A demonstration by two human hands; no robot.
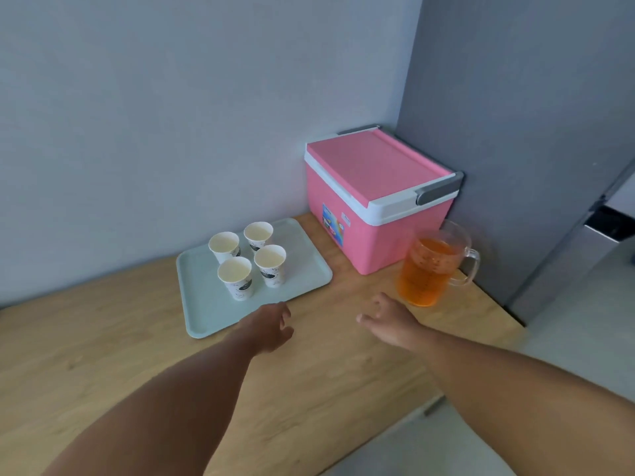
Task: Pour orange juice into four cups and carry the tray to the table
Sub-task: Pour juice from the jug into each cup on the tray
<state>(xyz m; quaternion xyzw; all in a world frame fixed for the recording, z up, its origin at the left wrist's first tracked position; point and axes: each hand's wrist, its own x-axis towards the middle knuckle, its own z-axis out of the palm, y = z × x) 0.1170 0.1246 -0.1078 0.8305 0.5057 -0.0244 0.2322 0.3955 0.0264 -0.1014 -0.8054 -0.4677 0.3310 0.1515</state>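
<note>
Several white paper cups (pixel 251 259) stand empty in a cluster on a pale green tray (pixel 206 297) on the wooden counter. A clear pitcher of orange juice (pixel 429 269) with its handle to the right stands right of the tray, in front of a pink cooler. My left hand (pixel 271 326) hovers at the tray's near right corner, fingers loosely curled, holding nothing. My right hand (pixel 386 319) is just left of and below the pitcher, fingers relaxed, apart from it.
A pink cooler box (pixel 374 197) with a white rim sits shut in the back corner against the grey wall. The wooden counter (pixel 309 389) ends at the right front edge, with a grey floor and a grey cabinet (pixel 567 235) beyond.
</note>
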